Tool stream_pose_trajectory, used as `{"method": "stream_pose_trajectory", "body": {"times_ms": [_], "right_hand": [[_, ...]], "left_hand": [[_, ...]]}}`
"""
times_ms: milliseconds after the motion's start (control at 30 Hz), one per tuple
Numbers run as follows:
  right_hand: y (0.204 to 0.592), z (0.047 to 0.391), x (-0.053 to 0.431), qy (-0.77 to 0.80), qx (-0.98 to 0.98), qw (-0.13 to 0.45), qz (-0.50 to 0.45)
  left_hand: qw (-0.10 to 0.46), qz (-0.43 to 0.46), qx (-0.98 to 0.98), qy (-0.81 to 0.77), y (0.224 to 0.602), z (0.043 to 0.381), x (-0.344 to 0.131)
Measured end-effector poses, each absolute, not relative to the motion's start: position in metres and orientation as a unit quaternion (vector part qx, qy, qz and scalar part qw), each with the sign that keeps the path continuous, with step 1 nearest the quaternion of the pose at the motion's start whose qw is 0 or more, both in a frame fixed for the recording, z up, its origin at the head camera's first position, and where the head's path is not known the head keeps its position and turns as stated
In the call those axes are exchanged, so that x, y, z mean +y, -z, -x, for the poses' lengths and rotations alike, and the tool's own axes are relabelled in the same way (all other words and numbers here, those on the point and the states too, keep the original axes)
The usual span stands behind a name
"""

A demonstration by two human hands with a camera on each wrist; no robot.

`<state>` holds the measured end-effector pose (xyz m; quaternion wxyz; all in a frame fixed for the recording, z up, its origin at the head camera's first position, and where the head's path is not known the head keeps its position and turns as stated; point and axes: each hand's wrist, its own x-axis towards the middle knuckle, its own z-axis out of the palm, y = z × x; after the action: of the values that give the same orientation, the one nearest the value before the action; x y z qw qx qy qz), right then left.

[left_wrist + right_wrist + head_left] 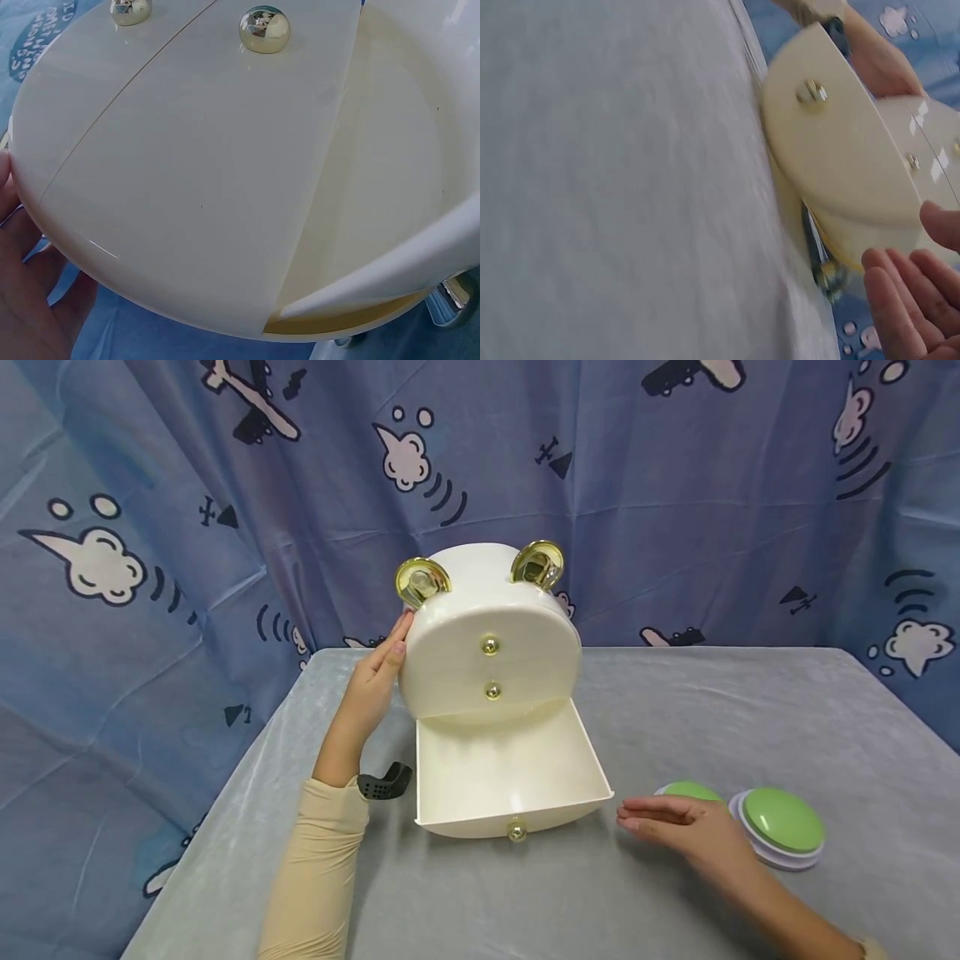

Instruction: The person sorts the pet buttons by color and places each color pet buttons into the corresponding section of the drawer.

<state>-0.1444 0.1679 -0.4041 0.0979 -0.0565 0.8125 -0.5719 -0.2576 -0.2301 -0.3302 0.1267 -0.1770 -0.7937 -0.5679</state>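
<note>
A cream-white round drawer box (450,664) with two gold ears stands on the table, its front carrying small gold knobs. Its bottom drawer (502,768) is pulled out toward me, and nothing shows inside. My left hand (372,681) rests against the box's left side with fingers extended; the left wrist view shows those fingers (64,307) along the rim. To the right of the drawer's front corner hovers my right hand (693,831), empty and apart from the box. Its fingers (889,300) are loosely bent in the right wrist view.
Two green-topped push-button discs with pale bases lie at the right: one green disc (783,820) in full view, the other disc (692,790) partly behind my right hand. A grey cloth covers the table (712,718). A blue patterned curtain (480,460) hangs behind.
</note>
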Motion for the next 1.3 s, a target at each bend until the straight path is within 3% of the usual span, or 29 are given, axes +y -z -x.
{"method": "stream_pose_trajectory", "body": {"times_ms": [167, 500, 767, 1300], "right_hand": [[0.398, 0.147, 0.179, 0.540, 0.838, 0.067, 0.036], [0.387, 0.160, 0.210, 0.466, 0.882, 0.073, -0.014], [0.391, 0.165, 0.233, 0.485, 0.873, 0.042, -0.034], [0.399, 0.172, 0.241, 0.475, 0.875, 0.094, -0.012]], "left_hand": [[0.132, 0.175, -0.792, 0.570, 0.331, 0.258, -0.231], [0.133, 0.175, -0.794, 0.567, 0.332, 0.259, -0.229], [0.135, 0.173, -0.794, 0.567, 0.332, 0.259, -0.229], [0.134, 0.173, -0.796, 0.565, 0.331, 0.256, -0.230]]}}
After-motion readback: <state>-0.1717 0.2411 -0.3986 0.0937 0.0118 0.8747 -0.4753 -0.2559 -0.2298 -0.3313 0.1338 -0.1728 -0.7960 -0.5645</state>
